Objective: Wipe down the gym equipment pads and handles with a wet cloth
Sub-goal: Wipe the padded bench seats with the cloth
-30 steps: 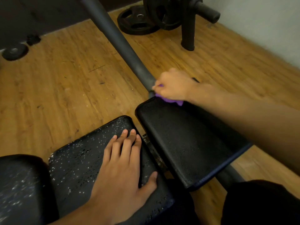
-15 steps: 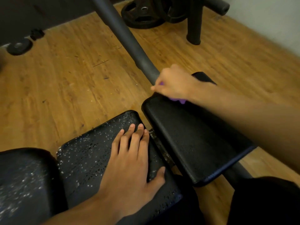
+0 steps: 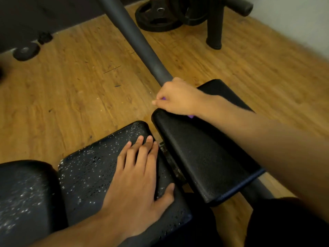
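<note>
At centre, right hand (image 3: pixel 178 98) curled round the cloth (image 3: pixel 190 116), likely limp, best held wadded; left hand (image 3: pixel 140 177) lay flat-fingered on the wet pad (image 3: pixel 92 168).

Nothing legible anywhere: no text, label, brand, number or sign to read on the droplet-covered pad (image 3: pixel 89 172), the dry pad (image 3: pixel 204 157), the grey tube (image 3: pixel 138 41) or the blurred weight plate (image 3: pixel 153 22).
</note>
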`<state>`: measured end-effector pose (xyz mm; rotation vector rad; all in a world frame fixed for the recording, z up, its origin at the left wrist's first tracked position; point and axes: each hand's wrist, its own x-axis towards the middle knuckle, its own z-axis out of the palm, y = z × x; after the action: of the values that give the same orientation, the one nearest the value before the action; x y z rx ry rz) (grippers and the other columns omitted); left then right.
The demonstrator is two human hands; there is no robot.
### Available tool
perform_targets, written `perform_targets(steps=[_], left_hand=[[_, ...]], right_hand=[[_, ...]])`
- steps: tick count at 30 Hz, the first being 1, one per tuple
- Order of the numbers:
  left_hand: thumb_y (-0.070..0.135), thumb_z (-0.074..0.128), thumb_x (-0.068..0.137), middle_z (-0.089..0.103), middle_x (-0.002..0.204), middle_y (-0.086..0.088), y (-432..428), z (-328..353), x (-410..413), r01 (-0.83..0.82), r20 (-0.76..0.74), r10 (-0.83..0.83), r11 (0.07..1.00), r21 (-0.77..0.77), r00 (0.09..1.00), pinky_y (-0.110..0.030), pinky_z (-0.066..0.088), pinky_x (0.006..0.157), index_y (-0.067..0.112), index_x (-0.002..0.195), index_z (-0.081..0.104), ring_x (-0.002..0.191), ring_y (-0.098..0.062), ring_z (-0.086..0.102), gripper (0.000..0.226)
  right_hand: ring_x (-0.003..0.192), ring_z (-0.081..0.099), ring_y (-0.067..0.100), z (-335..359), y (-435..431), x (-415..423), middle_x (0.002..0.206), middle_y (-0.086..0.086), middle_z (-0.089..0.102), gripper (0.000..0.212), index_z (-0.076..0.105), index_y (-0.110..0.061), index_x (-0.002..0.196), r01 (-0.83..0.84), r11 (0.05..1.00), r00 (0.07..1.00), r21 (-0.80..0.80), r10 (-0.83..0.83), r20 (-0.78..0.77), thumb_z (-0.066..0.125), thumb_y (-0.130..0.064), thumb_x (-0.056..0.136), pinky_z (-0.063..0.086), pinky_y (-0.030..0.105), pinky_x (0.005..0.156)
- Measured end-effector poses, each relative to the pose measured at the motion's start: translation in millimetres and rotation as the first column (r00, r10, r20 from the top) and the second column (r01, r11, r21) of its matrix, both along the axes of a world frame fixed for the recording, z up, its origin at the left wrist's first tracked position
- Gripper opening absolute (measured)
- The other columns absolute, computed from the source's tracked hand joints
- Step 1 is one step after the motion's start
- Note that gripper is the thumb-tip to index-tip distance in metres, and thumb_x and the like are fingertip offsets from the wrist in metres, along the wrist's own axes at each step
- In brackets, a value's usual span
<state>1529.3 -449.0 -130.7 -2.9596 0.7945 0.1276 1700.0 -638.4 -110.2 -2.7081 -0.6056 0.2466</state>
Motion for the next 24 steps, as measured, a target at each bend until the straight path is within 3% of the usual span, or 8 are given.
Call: perform_targets(steps=[4,6,8,10,14,16,19,24], left_hand=[[0.067,0.043,0.089,0.045,0.155,-0.015,0,-1,1,0.011,0.005,-0.011,1.000,-0.013,1.000,-0.050,0.021,0.121,-0.002,0.150,0.046,0.149,-0.037,0.038,0.092],[0.067,0.044,0.089,0.044,0.155,-0.014,0,-1,1,0.009,-0.003,-0.009,1.000,-0.029,1.000,-0.050,0.021,0.121,-0.002,0.150,0.046,0.150,-0.036,0.037,0.092],[0.068,0.043,0.089,0.044,0.156,-0.014,1,-1,1,0.004,-0.012,-0.005,0.999,-0.037,1.000,-0.051,0.021,0.120,-0.002,0.150,0.047,0.150,-0.037,0.037,0.093],[0.068,0.043,0.089,0.045,0.156,-0.015,1,-2,2,0.002,-0.017,-0.002,1.000,-0.028,1.000,-0.052,0.021,0.120,-0.002,0.150,0.047,0.149,-0.037,0.038,0.093],[0.067,0.045,0.088,0.048,0.153,-0.017,-1,-1,2,0.005,-0.011,-0.005,1.000,-0.014,1.000,-0.053,0.024,0.117,-0.004,0.148,0.049,0.146,-0.039,0.042,0.093],[0.067,0.045,0.086,0.049,0.152,-0.017,-1,-1,2,0.006,-0.006,-0.006,1.000,-0.008,1.000,-0.053,0.025,0.117,-0.004,0.147,0.051,0.145,-0.039,0.043,0.094],[0.068,0.046,0.085,0.049,0.153,-0.017,0,-1,2,0.009,-0.010,-0.010,1.000,-0.016,1.000,-0.053,0.025,0.117,-0.004,0.147,0.052,0.145,-0.039,0.043,0.094],[0.067,0.046,0.086,0.047,0.154,-0.015,0,-2,3,0.007,-0.006,-0.007,0.999,-0.039,1.000,-0.052,0.024,0.119,-0.003,0.148,0.049,0.147,-0.038,0.039,0.094]], right_hand=[[0.061,0.065,0.008,15,-74,16,0.065,-0.002,0.068,0.040,0.073,-0.023,0.084,0.111,0.991,0.993,-0.075,-0.113,-0.019,0.050,-0.051,0.098,0.057,0.034,0.078],[0.063,0.058,0.004,21,-97,19,0.066,-0.002,0.064,0.024,0.074,-0.022,0.088,0.227,0.968,0.973,-0.105,-0.230,-0.024,0.058,-0.035,0.100,0.049,0.020,0.070],[0.072,0.062,0.016,18,-92,16,0.075,0.007,0.068,0.022,0.076,-0.020,0.091,0.318,0.941,0.948,-0.119,-0.319,0.008,0.058,-0.028,0.100,0.044,0.028,0.071],[0.083,0.065,0.032,14,-55,10,0.079,0.014,0.069,0.030,0.076,-0.018,0.083,0.264,0.955,0.964,-0.134,-0.255,0.080,0.054,-0.033,0.096,0.047,0.036,0.072],[0.063,0.045,0.024,6,29,-12,0.059,0.005,0.052,0.040,0.054,-0.015,0.056,-0.018,0.994,0.998,-0.106,0.025,0.066,0.052,-0.042,0.086,0.037,0.033,0.061],[0.059,0.042,0.024,7,24,-10,0.053,0.005,0.048,0.041,0.056,-0.015,0.055,-0.083,0.994,0.995,-0.071,0.086,0.050,0.056,-0.038,0.089,0.045,0.036,0.063],[0.059,0.059,0.019,13,-32,8,0.055,0.007,0.060,0.040,0.071,-0.017,0.066,0.020,0.996,1.000,-0.082,-0.018,0.023,0.055,-0.036,0.097,0.052,0.038,0.072],[0.088,0.069,0.026,11,-103,25,0.086,0.019,0.074,0.038,0.079,-0.007,0.097,0.354,0.930,0.935,-0.103,-0.355,0.011,0.055,-0.036,0.100,0.050,0.029,0.081]])
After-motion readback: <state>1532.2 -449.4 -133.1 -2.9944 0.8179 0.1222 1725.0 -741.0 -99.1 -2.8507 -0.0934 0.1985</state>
